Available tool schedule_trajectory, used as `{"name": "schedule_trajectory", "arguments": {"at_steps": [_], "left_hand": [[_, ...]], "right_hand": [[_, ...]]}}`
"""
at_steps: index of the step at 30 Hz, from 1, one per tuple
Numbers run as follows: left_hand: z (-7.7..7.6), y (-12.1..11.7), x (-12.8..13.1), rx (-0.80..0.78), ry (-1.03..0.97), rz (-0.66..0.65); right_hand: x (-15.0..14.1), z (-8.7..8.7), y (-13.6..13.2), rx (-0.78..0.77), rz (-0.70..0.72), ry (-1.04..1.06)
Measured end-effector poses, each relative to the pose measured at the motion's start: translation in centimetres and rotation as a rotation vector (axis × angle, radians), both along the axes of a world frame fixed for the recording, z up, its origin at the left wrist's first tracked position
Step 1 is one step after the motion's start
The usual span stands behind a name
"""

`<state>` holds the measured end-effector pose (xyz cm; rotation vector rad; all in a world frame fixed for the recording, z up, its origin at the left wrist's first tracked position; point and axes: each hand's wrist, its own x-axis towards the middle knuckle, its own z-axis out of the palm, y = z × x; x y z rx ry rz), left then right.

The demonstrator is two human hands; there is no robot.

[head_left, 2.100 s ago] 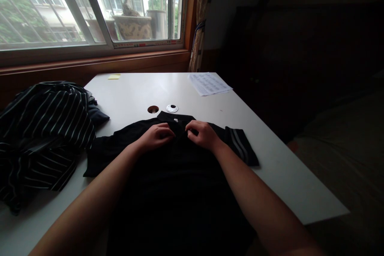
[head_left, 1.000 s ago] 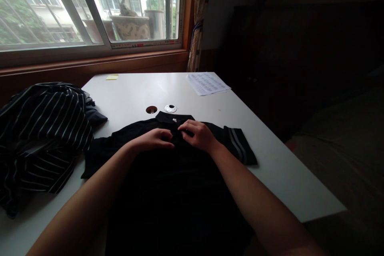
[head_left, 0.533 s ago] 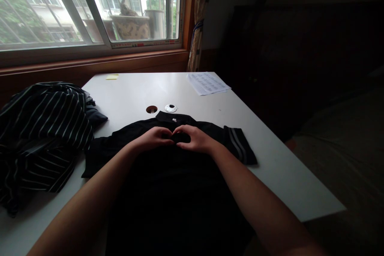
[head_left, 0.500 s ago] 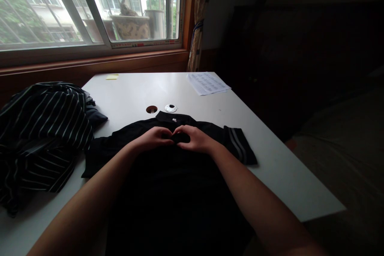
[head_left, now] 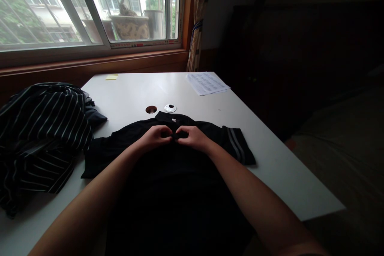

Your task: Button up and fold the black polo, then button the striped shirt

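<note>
A black short-sleeved polo shirt [head_left: 177, 184] lies spread on the white table, its collar toward the window and two grey stripes on the right sleeve. Just below the collar, my left hand [head_left: 157, 136] pinches the front placket. My right hand [head_left: 193, 138] grips the placket from the other side, thumb and fingers curled in. Only a small gap parts the two sets of fingertips. Any button between them is too dark to make out.
A heap of black clothes with white stripes [head_left: 48, 116] sits on the table's left. Printed papers [head_left: 208, 83] and a yellow sticky note [head_left: 111, 77] lie at the far edge. Beyond the collar are a cable hole [head_left: 151, 109] and a round silver cover [head_left: 170, 108].
My fingertips have drawn slightly apart; before, they touched at the placket. The shirt has stayed in place.
</note>
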<state>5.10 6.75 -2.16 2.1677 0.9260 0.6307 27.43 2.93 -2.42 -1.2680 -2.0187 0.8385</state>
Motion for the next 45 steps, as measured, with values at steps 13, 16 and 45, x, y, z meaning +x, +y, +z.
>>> {"name": "schedule_trajectory", "arguments": {"at_steps": [13,16,45], "left_hand": [[0.24,-0.09,0.08,0.025,-0.032,-0.019],[0.03,-0.16,0.19,0.072,-0.02,-0.033],[-0.03,0.18,-0.25,-0.057,-0.059,-0.034]], "right_hand": [[-0.18,0.42,-0.33,-0.058,-0.048,0.067],[-0.02,0.26,-0.09,-0.05,-0.004,0.055],[-0.48,0.01,-0.45,-0.007,-0.064,0.07]]}}
